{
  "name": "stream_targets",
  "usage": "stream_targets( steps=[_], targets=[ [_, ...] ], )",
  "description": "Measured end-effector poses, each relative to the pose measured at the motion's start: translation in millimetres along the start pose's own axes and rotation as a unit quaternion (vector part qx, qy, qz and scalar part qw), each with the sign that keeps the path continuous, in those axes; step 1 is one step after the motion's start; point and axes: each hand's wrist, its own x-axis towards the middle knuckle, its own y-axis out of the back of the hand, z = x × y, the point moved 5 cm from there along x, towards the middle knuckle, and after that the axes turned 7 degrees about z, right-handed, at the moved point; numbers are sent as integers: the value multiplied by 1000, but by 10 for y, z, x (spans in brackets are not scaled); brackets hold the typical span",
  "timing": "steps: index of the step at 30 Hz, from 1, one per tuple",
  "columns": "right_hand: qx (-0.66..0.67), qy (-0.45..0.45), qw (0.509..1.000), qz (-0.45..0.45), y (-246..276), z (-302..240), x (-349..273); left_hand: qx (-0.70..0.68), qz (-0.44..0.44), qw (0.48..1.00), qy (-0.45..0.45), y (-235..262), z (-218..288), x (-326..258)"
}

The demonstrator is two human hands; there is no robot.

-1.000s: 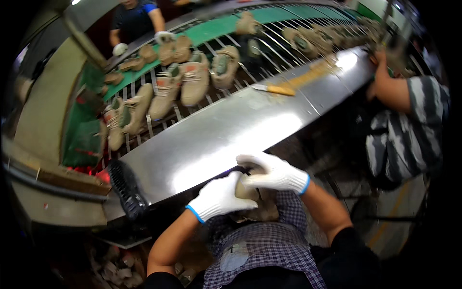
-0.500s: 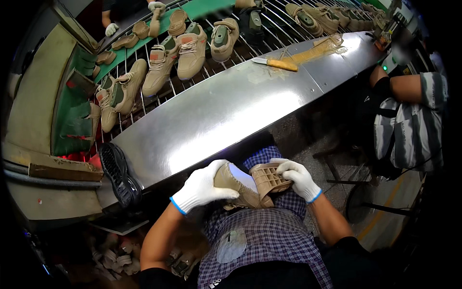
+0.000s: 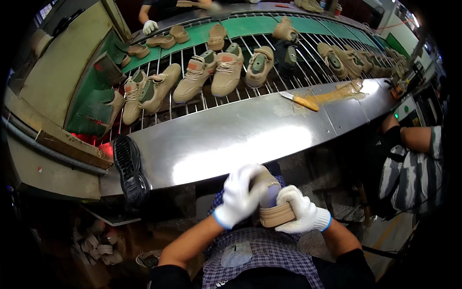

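Observation:
Over my lap, a tan shoe upper [image 3: 263, 179] with a pale underside meets a thick tan rubber sole [image 3: 276, 216]. My left hand [image 3: 242, 196], in a white knit glove with a blue cuff, curls round the upper; motion smears its fingers. Gripping the sole from the right side is my right hand [image 3: 302, 210], gloved alike, with fingers wrapped over its edge. Both hands and the sole's side wall hide where the two pieces meet.
A metal ledge [image 3: 207, 137] carries an orange-handled knife [image 3: 304, 101] and a black shoe sole [image 3: 129, 168]. Beyond, tan shoes [image 3: 227, 72] stand on a rod conveyor [image 3: 192, 107]. Another person's gloved hand [image 3: 150, 27] is at the far side; a seated person [image 3: 414, 168] is at right.
The sole has turned from showing its gridded inside to showing its side wall. My left hand has shifted right, closer to my right hand. The view has tilted upward.

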Motion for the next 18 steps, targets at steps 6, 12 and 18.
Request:
stream_targets(
  steps=[6,12,18],
  targets=[
    [-1,72,997,6,-44,-104,289,-41,-77,992,93,232,421,-648],
    [-40,94,995,-1,-55,-61,541,-43,15,998,50,189,225,-581],
    [35,31,999,-24,-62,110,740,-149,-15,982,114,189,-24,-444]
  ],
)
